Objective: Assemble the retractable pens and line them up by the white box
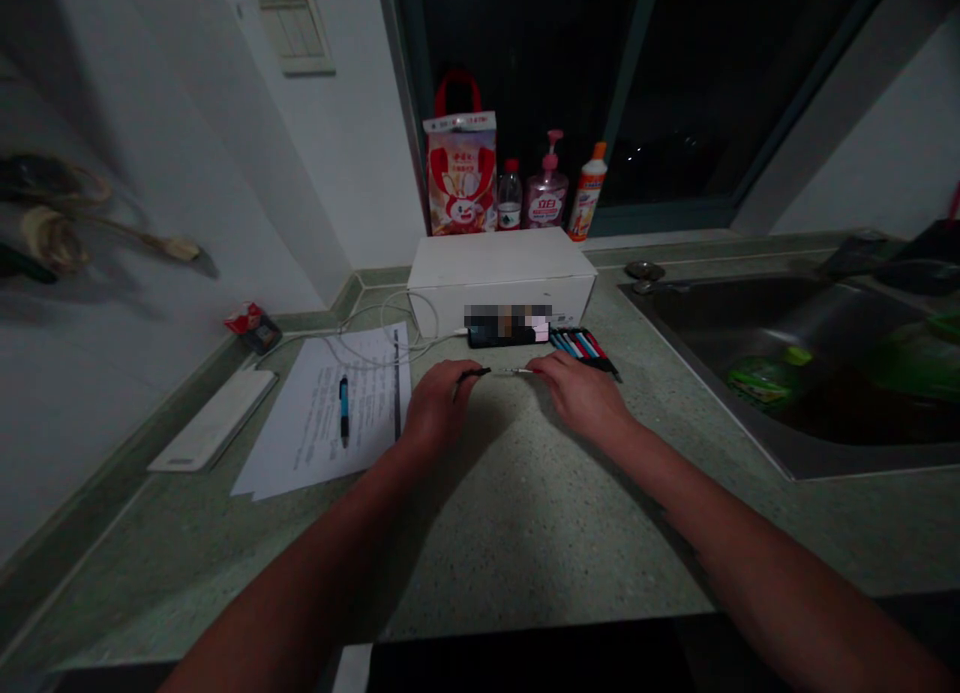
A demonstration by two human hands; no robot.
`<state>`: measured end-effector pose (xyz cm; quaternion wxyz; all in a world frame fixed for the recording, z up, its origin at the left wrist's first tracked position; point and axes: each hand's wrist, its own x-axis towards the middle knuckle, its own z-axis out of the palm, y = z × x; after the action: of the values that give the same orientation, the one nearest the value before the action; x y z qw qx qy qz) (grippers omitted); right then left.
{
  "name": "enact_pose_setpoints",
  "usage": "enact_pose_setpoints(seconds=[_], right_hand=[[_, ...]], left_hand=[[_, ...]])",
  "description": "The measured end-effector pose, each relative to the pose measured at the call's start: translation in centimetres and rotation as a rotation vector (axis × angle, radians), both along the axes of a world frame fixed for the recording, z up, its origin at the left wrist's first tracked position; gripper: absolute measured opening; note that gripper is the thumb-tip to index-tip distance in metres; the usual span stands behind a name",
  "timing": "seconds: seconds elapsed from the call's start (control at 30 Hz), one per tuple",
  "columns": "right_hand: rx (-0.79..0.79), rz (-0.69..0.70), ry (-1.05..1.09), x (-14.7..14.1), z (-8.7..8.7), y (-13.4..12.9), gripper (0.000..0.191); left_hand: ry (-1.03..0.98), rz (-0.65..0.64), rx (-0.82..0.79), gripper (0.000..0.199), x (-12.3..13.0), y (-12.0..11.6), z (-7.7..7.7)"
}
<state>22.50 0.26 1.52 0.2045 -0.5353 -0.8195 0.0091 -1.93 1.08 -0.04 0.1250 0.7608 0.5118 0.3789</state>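
My left hand (437, 403) pinches a thin black pen-like piece (475, 372) that points to the right. Facing it, my right hand (583, 393) closes on a slim light piece with a red end (521, 371), its tip pointing left. The two tips are close together above the counter; whether they touch is too small to tell. Just beyond my hands a phone (508, 331) leans against a white box (502, 263). Several colored pens (583, 348) lie beside the phone, near my right hand.
Printed sheets (315, 413) with a blue pen (344, 411) lie left, beside a white flat object (214, 420) and a cable (360, 343). A metal sink (780, 453) is on the right. Behind the box stand a red bag (461, 178) and several bottles (547, 195).
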Motion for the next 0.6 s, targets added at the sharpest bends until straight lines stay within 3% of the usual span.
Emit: enact_pose_setpoints(seconds=[0.43, 0.6], right_hand=[[-0.040, 0.024, -0.060, -0.43, 0.36, -0.35, 0.037], [-0.043, 0.033, -0.078, -0.47, 0.47, -0.44, 0.037]], left_hand=[[0.102, -0.092, -0.023, 0.023, 0.15, -0.02, -0.11], [0.097, -0.065, -0.036, 0.023, 0.33, -0.20, -0.10]])
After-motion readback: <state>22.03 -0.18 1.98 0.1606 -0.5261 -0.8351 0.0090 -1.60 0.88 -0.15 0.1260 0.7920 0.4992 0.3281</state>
